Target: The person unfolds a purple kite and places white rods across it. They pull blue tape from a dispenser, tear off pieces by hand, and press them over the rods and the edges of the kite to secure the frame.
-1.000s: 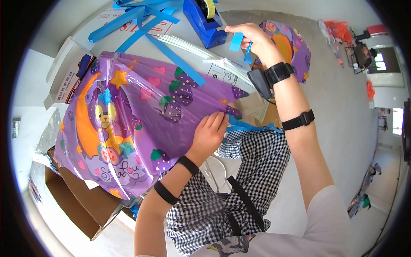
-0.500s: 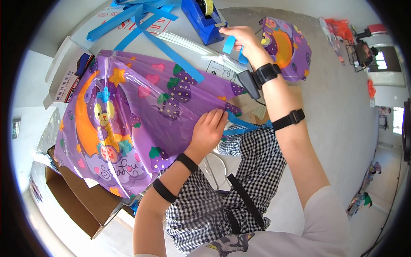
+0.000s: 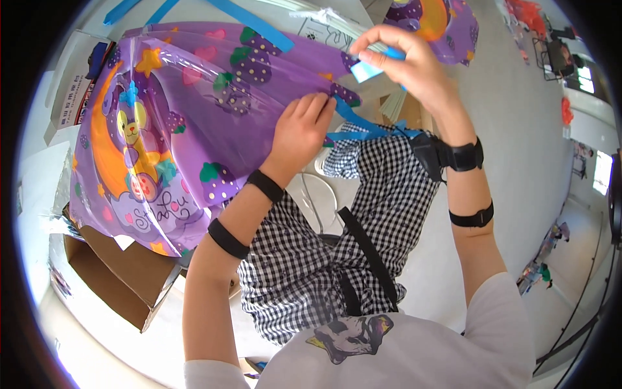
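Note:
A purple plastic sheet [image 3: 194, 117], printed with a cartoon animal, an orange moon and berries, spreads from the left toward the middle and narrows into folds at its right end. My left hand [image 3: 299, 129] is closed on that narrowed end, fingertips partly hidden in the folds. Beside those fingers a blue ribbon [image 3: 363, 133] runs across to my checked-cloth lap. Above and to the right, my right hand [image 3: 408, 68] pinches a short blue ribbon strip [image 3: 368, 71] between thumb and fingers. The strip's lower end shines whitish; whether tape is stuck on it I cannot tell.
More blue ribbons [image 3: 253, 24] lie across the sheet's far edge. Thin white rods [image 3: 330, 21] sit at the top, near a second purple printed sheet [image 3: 431, 23]. An open cardboard box [image 3: 110, 279] stands at lower left, below a white printed carton [image 3: 72, 97].
My right hand has left the blue tape dispenser and come nearer, carrying the blue strip. The dispenser has gone out of view as the view shifted. My left hand stays on the sheet.

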